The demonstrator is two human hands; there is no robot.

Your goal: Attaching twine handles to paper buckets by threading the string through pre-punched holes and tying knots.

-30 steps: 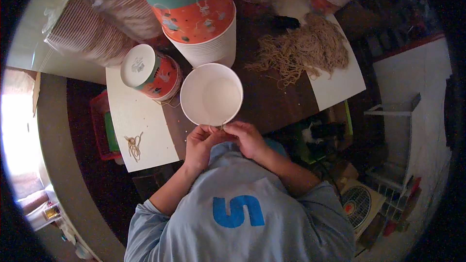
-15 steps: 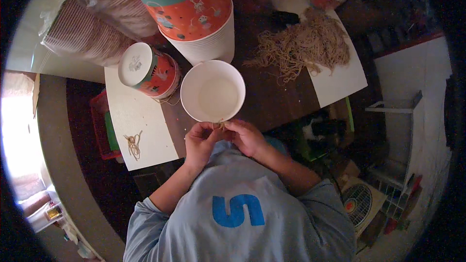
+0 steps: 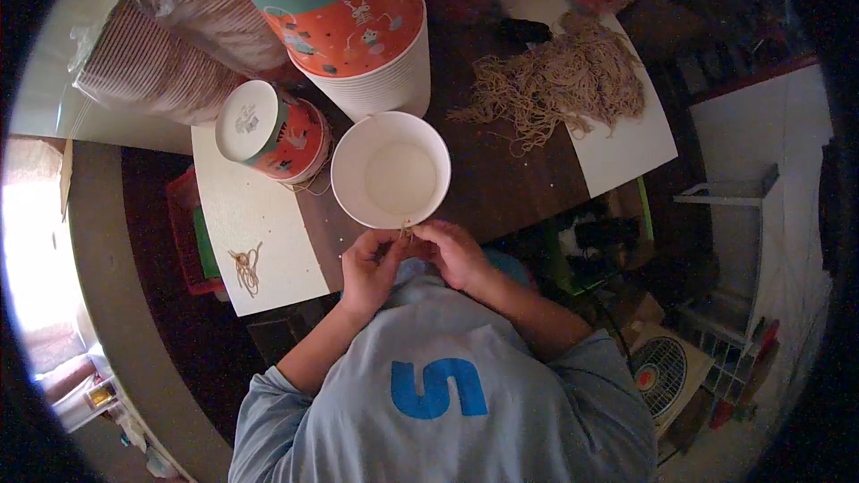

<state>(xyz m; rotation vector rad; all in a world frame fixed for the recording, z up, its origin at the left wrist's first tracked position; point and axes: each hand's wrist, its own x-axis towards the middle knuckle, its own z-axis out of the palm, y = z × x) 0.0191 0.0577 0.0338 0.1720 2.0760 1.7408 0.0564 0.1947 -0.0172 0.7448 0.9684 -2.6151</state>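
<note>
A white paper bucket [image 3: 347,181] stands open end up at the table's near edge, its inside facing me. My left hand [image 3: 369,266] and my right hand [image 3: 450,253] meet at its near rim. Between their fingertips they pinch a short piece of tan string [image 3: 407,231], mostly covered by the fingers. Whether the string runs through the bucket's wall cannot be made out. A small bundle of string [image 3: 246,268] lies on the white board to the left. A large tangled heap of string [image 3: 564,80] lies at the back right.
Behind the bucket rises a tall upside-down stack of orange and green buckets [image 3: 344,22]. A shorter upside-down stack [image 3: 284,139] stands left of it. Plastic-wrapped bucket stacks [image 3: 170,63] fill the back left. A fan [image 3: 658,376] sits low at the right.
My fingers have shifted slightly on the string at the rim. The view has tilted a little; the bucket and stacks stay in place.
</note>
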